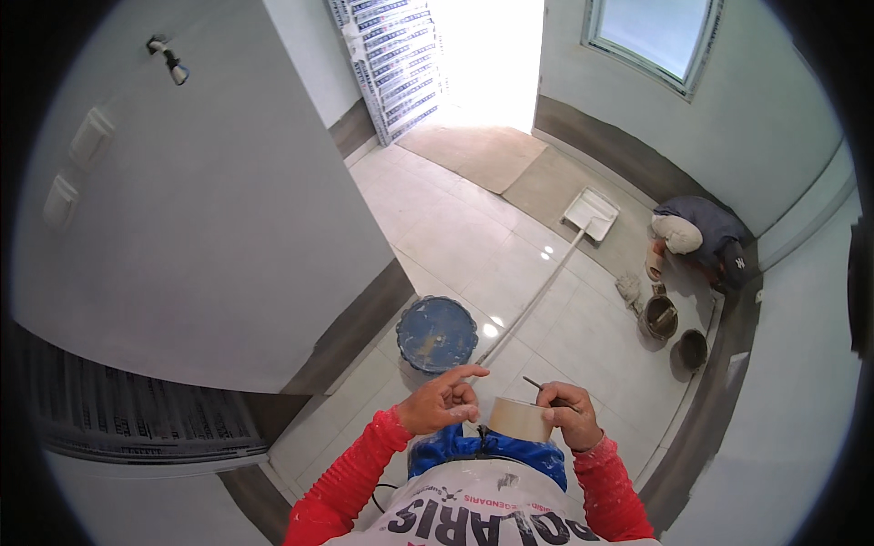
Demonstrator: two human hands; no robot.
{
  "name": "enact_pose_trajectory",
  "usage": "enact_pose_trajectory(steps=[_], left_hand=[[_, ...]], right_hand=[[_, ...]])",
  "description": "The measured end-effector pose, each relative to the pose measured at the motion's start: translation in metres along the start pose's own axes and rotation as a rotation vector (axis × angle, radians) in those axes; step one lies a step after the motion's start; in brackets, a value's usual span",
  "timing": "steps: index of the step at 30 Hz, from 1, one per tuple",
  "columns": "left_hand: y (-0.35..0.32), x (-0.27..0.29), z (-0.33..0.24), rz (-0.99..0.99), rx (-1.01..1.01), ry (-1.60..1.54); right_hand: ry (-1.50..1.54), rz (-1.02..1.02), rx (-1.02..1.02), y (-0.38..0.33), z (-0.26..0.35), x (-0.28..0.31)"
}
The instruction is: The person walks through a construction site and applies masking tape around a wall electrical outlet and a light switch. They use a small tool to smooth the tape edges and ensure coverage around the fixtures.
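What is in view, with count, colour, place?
Stick: 1, dark, in right hand
Tape roll: 1, beige, lower centre
Lidded bucket: 1, blue, centre floor
Pole: 1, pale, floor
Paint tray: 1, white, floor
Small buckets: 2, dark, right floor
Lump: 1, grey, right
Co-worker: 1, dark top, right
Floor sheets: 2, brown, far
Wrapped door: 1, striped, top
Window: 1, pale, top
Switch plates: 2, white, left wall
Bulb: 1, whitish, left
Shirt: 1, white, bottom
Hands: 2, red-sleeved, lower centre
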State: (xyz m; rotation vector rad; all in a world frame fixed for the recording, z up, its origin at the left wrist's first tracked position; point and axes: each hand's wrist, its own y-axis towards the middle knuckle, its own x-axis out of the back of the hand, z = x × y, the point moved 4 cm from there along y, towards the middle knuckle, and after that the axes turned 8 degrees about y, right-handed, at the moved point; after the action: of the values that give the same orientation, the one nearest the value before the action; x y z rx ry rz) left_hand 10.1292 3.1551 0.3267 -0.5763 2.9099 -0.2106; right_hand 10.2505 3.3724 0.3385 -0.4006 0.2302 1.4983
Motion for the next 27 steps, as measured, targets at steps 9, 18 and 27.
enact_pose_trajectory(steps=[9,18,27], left_hand=[[0.022,-0.032,0.022,0.033,-0.003,-0.069],[0.015,-0.046,0.026,0.015,0.017,0.083],[-0.007,-0.052,0.021,-0.183,0.004,0.313]], right_hand=[[0.009,-0.075,-0.066,-0.036,-0.01,0.037],[0.03,-0.079,-0.078,-0.044,-0.014,0.04],[-0.028,-0.01,-0.092,-0.032,-0.012,0.037]])
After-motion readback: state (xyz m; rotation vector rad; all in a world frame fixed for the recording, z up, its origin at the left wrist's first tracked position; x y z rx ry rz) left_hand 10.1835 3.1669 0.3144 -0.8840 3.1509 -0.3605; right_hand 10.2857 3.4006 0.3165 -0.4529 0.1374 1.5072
